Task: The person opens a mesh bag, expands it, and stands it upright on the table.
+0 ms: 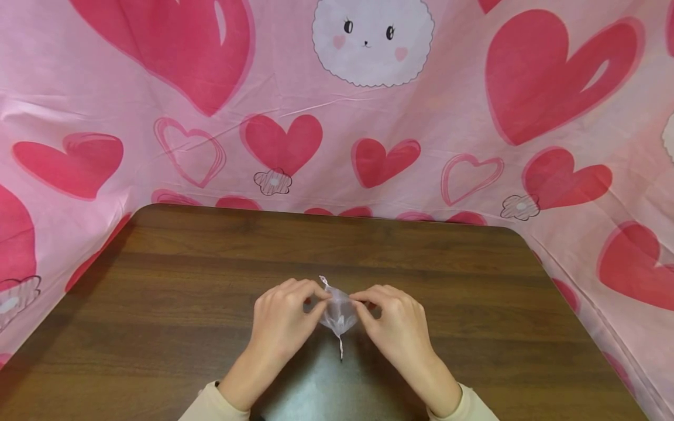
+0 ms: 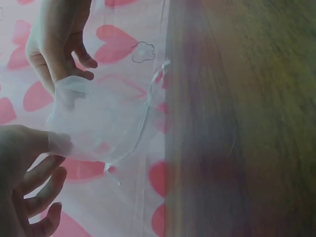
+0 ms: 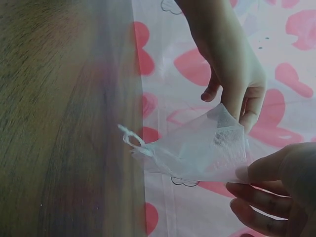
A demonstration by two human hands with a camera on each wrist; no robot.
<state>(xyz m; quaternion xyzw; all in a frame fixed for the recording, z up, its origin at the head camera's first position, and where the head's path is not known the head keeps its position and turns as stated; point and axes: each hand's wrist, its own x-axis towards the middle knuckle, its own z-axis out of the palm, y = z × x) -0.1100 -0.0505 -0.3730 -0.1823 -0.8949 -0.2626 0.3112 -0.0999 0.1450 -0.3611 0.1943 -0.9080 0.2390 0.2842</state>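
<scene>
A small sheer white drawstring pouch (image 1: 339, 316) is held up between the two hands over the table, its thin white cords dangling from two sides. My left hand (image 1: 284, 316) pinches one edge of it between thumb and forefinger. On the opposite edge my right hand (image 1: 397, 321) has the same thumb-and-finger pinch. From the left wrist, the see-through mesh (image 2: 98, 118) looks stretched between the hands, with a cord (image 2: 144, 118) along its side. The right wrist view shows the cords (image 3: 132, 137) bunched at one end of the pouch. Whether anything lies inside cannot be told.
A dark brown wooden table (image 1: 210, 263) with rounded far corners lies under the hands. Pink cloth (image 1: 337, 111) printed with red hearts and a white face rises behind the table and along both sides.
</scene>
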